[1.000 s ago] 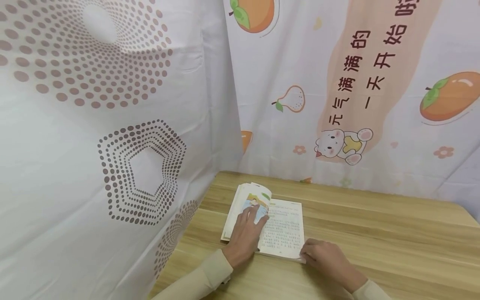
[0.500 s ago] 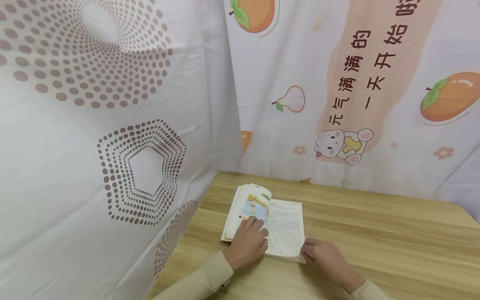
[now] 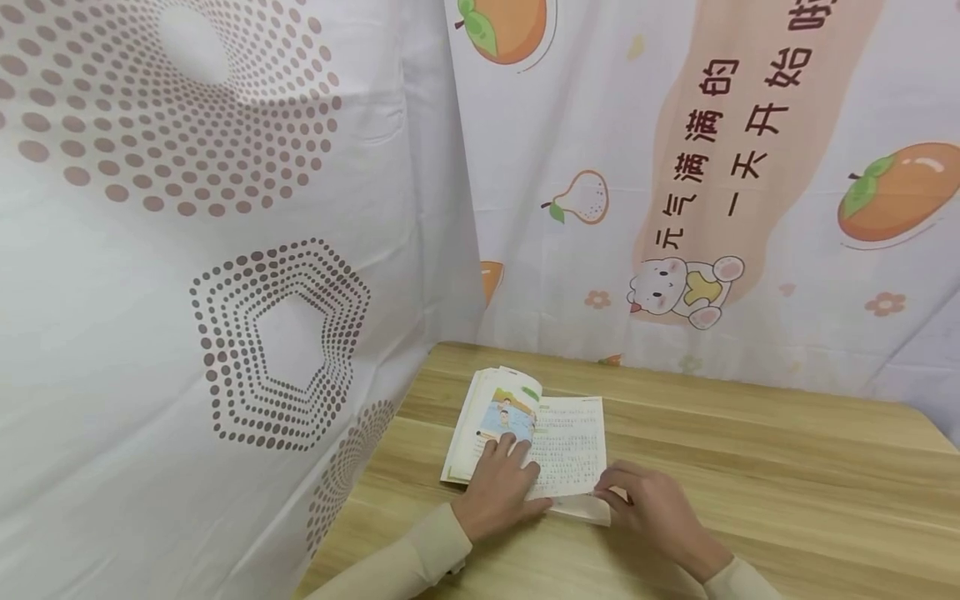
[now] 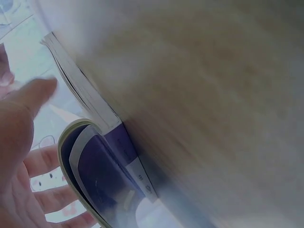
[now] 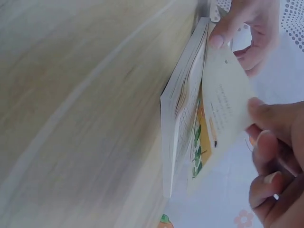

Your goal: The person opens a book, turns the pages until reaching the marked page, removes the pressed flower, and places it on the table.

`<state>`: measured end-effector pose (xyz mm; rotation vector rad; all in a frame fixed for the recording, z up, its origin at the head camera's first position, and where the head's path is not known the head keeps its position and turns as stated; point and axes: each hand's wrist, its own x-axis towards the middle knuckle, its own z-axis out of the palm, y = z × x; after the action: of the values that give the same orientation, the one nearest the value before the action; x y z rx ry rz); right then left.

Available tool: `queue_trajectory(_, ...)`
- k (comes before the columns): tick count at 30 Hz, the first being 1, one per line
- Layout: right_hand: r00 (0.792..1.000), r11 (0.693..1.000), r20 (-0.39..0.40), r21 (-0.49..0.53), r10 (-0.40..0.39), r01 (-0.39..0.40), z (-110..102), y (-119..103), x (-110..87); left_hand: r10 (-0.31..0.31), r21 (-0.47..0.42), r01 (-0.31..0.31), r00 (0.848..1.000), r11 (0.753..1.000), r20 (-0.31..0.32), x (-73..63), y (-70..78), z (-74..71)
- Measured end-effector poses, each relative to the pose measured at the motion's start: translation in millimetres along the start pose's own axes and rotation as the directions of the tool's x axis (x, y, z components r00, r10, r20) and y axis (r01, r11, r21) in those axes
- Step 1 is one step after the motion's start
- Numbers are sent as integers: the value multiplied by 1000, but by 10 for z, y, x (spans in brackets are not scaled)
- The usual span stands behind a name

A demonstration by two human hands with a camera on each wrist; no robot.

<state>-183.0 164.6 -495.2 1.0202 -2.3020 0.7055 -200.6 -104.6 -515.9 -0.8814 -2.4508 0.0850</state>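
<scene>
An open book (image 3: 467,446) lies on the wooden table, a swimming picture (image 3: 507,415) on its left page. My left hand (image 3: 497,493) rests its fingers on that left side, thumb by the bottom edge of the right side. In the left wrist view its fingers (image 4: 50,199) stretch along the bent cover, above the purple spine (image 4: 121,142). Between thumb and finger, my right hand (image 3: 654,504) pinches the lower outer corner of a page (image 3: 570,458), lifted off the stack. Seen from the right wrist, the raised page (image 5: 227,90) stands at an angle, a coloured picture on its underside.
The wooden tabletop (image 3: 735,467) extends to the right of the book. A white cloth with dotted patterns (image 3: 292,342) hangs close along the left side. Behind the table hangs another cloth with fruit prints and lettering (image 3: 570,283).
The right hand has raised the page corner up and leftward, exposing the sheet below. My left hand has slid down off the picture toward the page bottom, its thumb now out to the right.
</scene>
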Motion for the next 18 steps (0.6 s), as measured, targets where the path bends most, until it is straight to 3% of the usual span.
queue_trajectory(4,998,999,-62,37,-3,5,9,-1,32,-3,-11,3,999,1000,-42,11,-6,19)
queue_trajectory(8,997,999,-67,35,24,-21,13,7,30,-27,-3,26,999,1000,-25,14,-13,7)
queue_trajectory(13,997,998,44,33,58,-59,27,26,-24,-94,27,95,995,995,-45,16,-45,-32)
queue_trajectory(18,983,995,158,-14,98,-97,56,74,-95,-144,-30,141,984,989,-101,40,-91,-67)
